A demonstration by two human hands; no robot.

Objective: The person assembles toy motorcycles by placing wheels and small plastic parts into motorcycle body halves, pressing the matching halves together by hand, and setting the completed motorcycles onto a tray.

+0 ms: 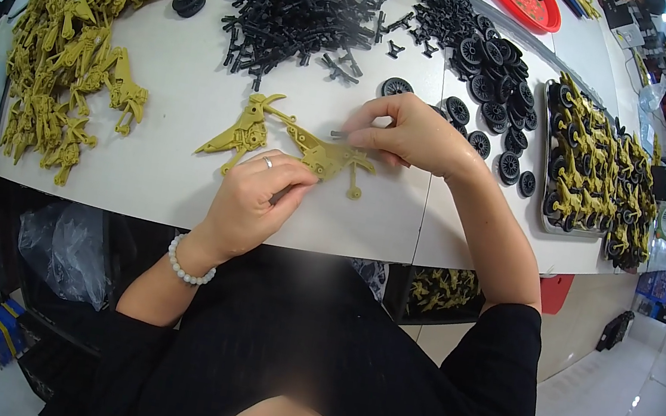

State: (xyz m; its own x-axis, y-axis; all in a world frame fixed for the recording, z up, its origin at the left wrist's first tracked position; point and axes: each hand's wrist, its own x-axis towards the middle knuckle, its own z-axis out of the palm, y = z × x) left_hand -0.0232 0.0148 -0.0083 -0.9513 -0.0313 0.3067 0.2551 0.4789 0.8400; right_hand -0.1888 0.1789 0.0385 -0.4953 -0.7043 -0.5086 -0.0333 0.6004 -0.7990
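My left hand (251, 202), with a ring and a beaded bracelet, pinches a yellow plastic toy motorcycle body (319, 155) near the table's front edge. My right hand (414, 134) is closed just above that body's far side. A small dark plastic piece (338, 134) sticks out from its thumb and fingers, too blurred to name exactly. A second yellow toy body (242, 133) lies on the table just beyond my left hand. Close to my right hand, a black spoked toy wheel (396, 87) rests on the table.
Yellow bodies form a heap (70, 53) at left. Black fork-like parts (294, 15) and smaller black parts (445, 21) are piled at the back. Several loose wheels (493, 77) spread at right, beside a metal tray (577, 232) of wheeled yellow toys. A red basin (546, 20) stands behind.
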